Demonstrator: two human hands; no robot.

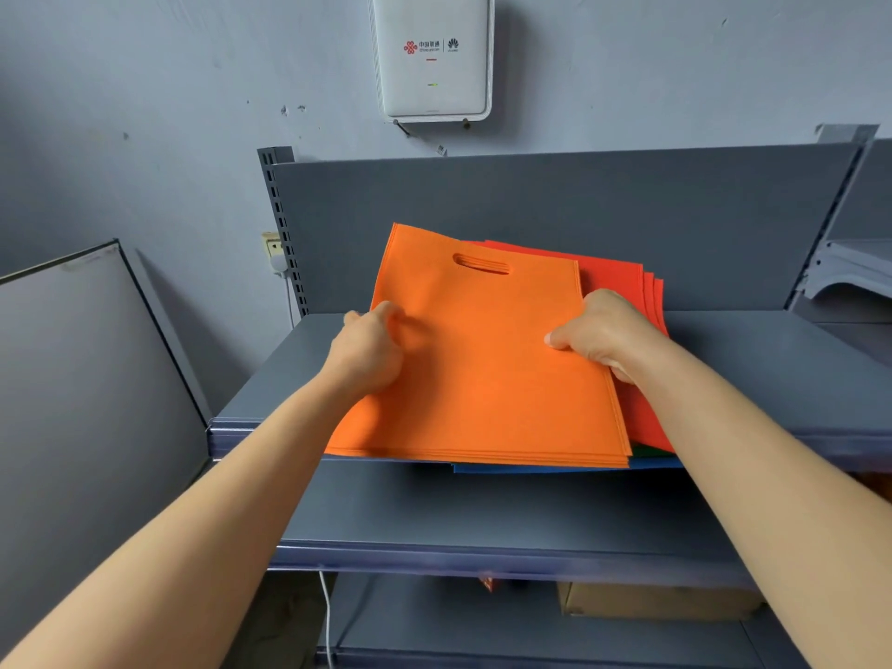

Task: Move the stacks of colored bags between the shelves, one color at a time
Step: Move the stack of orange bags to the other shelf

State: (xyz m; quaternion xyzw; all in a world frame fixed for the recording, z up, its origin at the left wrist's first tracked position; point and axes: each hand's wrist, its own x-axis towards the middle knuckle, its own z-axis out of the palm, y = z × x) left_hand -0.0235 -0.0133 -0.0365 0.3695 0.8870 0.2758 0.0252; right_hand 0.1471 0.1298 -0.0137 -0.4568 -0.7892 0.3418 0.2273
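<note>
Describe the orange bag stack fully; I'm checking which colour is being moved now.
The orange bag stack is several flat bags of what looks like non-woven fabric, each with a die-cut slot handle near the far edge. It lies skewed on top of the red bags, with blue and a sliver of green beneath, on the upper shelf, its near edge overhanging. The left hand grips its left edge, the right hand its right edge.

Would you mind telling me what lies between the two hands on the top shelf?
In the head view, only the orange bag stack spans the stretch between the left hand and right hand; each grips one side edge.
</note>
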